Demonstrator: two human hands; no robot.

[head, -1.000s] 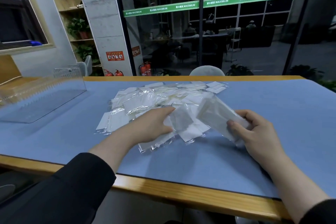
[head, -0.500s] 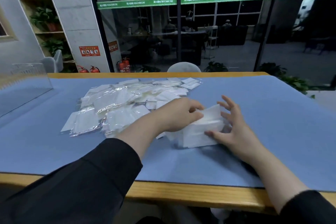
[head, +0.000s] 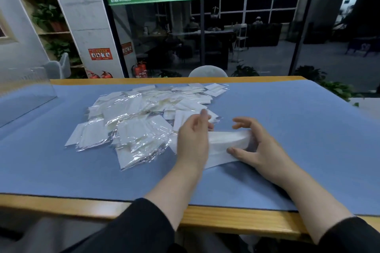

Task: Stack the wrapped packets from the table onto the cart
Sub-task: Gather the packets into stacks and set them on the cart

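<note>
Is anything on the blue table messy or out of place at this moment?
Yes. The wrapped packets lie in a loose, overlapping heap, not aligned. Only the small bundle between both hands looks gathered.

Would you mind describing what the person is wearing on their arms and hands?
Both hands, left and right, are bare: no gloves, rings or watch show. Each arm wears a black long sleeve, left and right, pushed up so the forearms are uncovered. The fabric looks plain, without markings.
</note>
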